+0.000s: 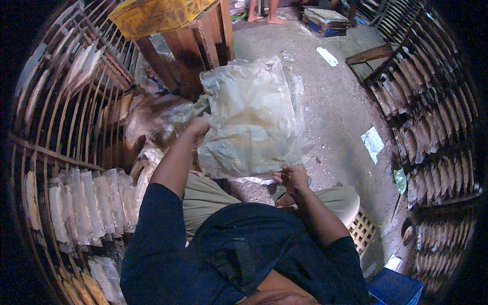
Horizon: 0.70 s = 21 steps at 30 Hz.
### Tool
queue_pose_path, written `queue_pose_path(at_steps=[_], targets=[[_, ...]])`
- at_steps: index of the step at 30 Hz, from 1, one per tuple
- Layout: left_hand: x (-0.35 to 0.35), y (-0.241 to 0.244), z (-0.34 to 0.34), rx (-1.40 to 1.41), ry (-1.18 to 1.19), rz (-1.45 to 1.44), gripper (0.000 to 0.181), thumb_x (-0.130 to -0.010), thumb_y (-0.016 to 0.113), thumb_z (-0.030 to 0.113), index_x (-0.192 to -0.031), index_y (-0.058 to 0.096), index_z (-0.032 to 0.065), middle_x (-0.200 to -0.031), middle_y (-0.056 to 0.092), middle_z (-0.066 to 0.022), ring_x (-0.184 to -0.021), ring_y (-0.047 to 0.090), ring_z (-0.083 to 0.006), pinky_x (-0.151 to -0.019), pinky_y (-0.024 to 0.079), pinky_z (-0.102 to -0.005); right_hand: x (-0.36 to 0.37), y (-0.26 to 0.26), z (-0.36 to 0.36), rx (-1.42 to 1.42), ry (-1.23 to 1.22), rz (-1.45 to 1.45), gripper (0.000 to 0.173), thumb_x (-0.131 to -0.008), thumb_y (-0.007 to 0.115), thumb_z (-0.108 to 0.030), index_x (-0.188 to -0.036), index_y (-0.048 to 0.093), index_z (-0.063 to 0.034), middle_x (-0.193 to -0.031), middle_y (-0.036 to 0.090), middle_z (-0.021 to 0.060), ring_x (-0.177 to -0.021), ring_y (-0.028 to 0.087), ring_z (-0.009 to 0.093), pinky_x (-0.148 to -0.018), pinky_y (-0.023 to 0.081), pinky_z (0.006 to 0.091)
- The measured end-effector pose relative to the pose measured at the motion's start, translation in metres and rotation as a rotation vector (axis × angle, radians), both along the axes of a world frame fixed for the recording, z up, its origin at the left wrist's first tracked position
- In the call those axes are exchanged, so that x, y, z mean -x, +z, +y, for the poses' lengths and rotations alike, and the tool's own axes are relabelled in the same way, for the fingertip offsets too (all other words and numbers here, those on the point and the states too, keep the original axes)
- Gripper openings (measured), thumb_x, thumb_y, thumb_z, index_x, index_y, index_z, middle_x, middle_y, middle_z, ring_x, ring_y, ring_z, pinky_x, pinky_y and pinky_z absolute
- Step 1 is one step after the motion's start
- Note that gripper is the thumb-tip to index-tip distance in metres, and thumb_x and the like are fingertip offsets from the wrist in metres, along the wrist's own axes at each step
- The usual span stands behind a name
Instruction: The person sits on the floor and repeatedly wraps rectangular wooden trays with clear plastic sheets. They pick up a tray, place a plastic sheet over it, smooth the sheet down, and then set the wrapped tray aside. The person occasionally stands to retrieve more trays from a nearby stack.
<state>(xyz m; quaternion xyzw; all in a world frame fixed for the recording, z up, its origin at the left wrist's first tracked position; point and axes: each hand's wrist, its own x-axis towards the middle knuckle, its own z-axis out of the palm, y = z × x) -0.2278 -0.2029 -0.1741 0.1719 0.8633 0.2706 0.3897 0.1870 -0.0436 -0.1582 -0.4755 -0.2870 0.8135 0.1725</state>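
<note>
Before me lies a stack of crumpled, translucent whitish sheets [251,114], plastic by their look, with brownish patches showing through. Its layers are uneven along the right side. My left hand [200,127] is at the left edge of the stack, and its fingers are mostly hidden, so its grip cannot be made out. At the near right corner, my right hand [292,177] has its fingers bent around the edge of the sheets. What supports the stack is hidden beneath it. More crumpled plastic film [156,118] is heaped just left of my left hand.
Slatted racks [76,114] with hanging sheets stand left; more racks [423,137] stand right. A wooden frame [213,38] bears a yellow covering [164,17]. Paper scraps [372,144] lie on the concrete floor [335,103]. Another person's bare feet [267,19] stand ahead, near a bundle [326,21].
</note>
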Motion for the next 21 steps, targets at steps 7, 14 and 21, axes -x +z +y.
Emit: queue_pose_path(at_steps=[7, 14, 21], targets=[[-0.006, 0.008, 0.039, -0.183, 0.191, 0.591, 0.027, -0.08, 0.06, 0.023, -0.101, 0.067, 0.0074, -0.101, 0.068, -0.019, -0.099, 0.064, -0.0374, -0.083, 0.05, -0.0454, -0.007, 0.009, -0.008, -0.06, 0.211, -0.014, 0.017, -0.087, 0.059, -0.006, -0.099, 0.05, 0.0035, -0.091, 0.058, 0.0167, -0.082, 0.066, 0.034, -0.067, 0.059, 0.0451], [0.005, 0.012, 0.047, -0.114, 0.24, 0.595, 0.021, -0.082, 0.059, 0.021, -0.096, 0.069, 0.009, -0.1, 0.068, -0.0183, -0.097, 0.065, -0.0365, -0.084, 0.05, -0.0452, -0.012, 0.0, 0.004, -0.007, -0.074, -0.015, 0.026, -0.092, 0.059, -0.018, -0.104, 0.052, 0.0034, -0.094, 0.059, 0.0186, -0.079, 0.065, 0.032, -0.07, 0.058, 0.045], [0.009, 0.011, 0.031, 0.082, 0.241, 1.144, 0.05, -0.085, 0.061, 0.035, -0.129, 0.056, 0.0123, -0.141, 0.045, -0.017, -0.133, 0.039, -0.0358, -0.107, 0.034, -0.0472, -0.008, 0.0, -0.01, 0.018, 0.215, -0.052, 0.03, -0.093, 0.059, -0.018, -0.11, 0.051, 0.0049, -0.105, 0.061, 0.0235, -0.081, 0.065, 0.032, -0.067, 0.059, 0.0431]])
